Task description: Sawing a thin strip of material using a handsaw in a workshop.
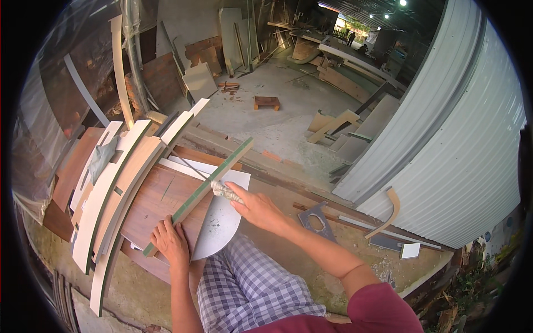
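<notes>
A narrow board strip with a green edge (pixel 195 196) lies slantwise across a brown wood-grain board (pixel 147 205). Near its lower end, my left hand (pixel 171 244) grips it, fingers bent over the edge. My right hand (pixel 258 211) is closed round the cloth-wrapped handle of a long thin file-like tool (pixel 226 192). The tool's dark shaft crosses the strip and points to the far left; whether it touches the green edge I cannot tell. Under the right forearm's side sits a white board with a rounded end (pixel 219 227), partly beneath the strip.
Several curved, green-edged boards (pixel 114 186) are piled at the left, with a grey cloth (pixel 102 160) on them. A low wooden stool (pixel 267 102) stands on the concrete floor ahead. Corrugated metal sheeting (pixel 444 139) rises at the right, near a grey cut-out piece (pixel 317 222).
</notes>
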Motion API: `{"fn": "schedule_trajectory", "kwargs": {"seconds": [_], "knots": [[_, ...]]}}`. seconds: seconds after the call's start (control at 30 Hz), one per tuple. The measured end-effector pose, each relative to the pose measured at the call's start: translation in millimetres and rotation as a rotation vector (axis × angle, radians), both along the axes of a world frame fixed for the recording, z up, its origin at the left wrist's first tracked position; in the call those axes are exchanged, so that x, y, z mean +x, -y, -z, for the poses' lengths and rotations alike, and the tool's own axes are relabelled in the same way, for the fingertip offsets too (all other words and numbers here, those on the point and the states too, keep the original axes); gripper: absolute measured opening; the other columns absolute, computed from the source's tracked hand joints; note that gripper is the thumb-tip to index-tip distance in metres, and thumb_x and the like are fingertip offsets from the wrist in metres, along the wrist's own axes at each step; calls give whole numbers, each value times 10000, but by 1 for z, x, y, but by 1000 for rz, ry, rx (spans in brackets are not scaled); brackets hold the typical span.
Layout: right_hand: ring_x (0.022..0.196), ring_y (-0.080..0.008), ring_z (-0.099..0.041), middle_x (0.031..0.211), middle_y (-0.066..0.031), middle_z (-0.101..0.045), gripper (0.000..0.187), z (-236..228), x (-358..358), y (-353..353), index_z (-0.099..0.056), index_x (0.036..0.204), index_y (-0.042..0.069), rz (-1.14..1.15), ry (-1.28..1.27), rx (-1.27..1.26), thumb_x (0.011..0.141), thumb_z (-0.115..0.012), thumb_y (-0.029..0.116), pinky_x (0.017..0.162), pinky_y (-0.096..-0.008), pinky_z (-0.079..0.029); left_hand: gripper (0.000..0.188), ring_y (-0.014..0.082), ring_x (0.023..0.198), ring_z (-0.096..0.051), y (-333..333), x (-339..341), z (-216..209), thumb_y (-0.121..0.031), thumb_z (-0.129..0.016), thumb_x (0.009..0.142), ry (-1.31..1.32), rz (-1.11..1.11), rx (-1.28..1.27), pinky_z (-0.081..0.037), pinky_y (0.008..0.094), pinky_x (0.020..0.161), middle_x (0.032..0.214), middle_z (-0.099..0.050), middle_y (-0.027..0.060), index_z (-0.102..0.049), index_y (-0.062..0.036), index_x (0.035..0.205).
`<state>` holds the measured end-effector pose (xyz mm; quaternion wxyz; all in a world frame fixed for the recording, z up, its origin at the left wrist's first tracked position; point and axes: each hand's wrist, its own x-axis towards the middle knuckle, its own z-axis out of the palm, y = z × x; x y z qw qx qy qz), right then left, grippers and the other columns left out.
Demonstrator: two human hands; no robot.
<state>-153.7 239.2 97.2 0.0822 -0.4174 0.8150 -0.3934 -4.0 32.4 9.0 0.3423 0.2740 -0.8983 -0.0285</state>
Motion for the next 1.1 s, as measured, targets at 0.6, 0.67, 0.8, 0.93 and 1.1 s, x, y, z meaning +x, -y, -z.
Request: {"fn": "schedule_trajectory", "kwargs": {"seconds": [0.6,0.67,0.8,0.93,1.1], "knots": [[767,-337,-658,952,-196,-689,485,8,90,-47,-452,1431,169,285,345,77,968,-546,277,706,-399,-492,336,306,940,-553,0,-5,-10,-154,-671,826,-62,20,4,-379,427,849,987,-599,120,-588,-78,1143],[859,-330,-683,1070,-196,-686,493,32,94,-48,-426,1454,187,246,284,63,978,-529,267,764,-392,-507,328,295,930,-546,7,-11,5,-155,-678,817,-121,14,-36,-377,421,835,964,-590,112,-584,-86,1124],[949,-364,-677,1179,-192,-660,503,38,109,-35,-393,1475,210,159,325,143,986,-508,241,827,-417,-506,324,286,916,-540,6,-2,9,-158,-681,817,-80,-18,1,-374,414,828,941,-574,103,-580,-92,1117],[976,-419,-647,1159,-221,-652,505,26,110,-7,-375,1479,228,73,235,149,989,-493,217,839,-470,-496,319,285,913,-535,6,3,12,-159,-673,822,-93,-24,-17,-372,412,830,930,-557,97,-574,-95,1118],[957,-436,-637,1107,-244,-653,497,39,106,1,-381,1472,239,18,95,68,988,-488,199,816,-487,-499,322,286,930,-538,2,3,10,-164,-667,826,-78,-19,3,-372,420,842,940,-559,100,-571,-96,1126]]}}
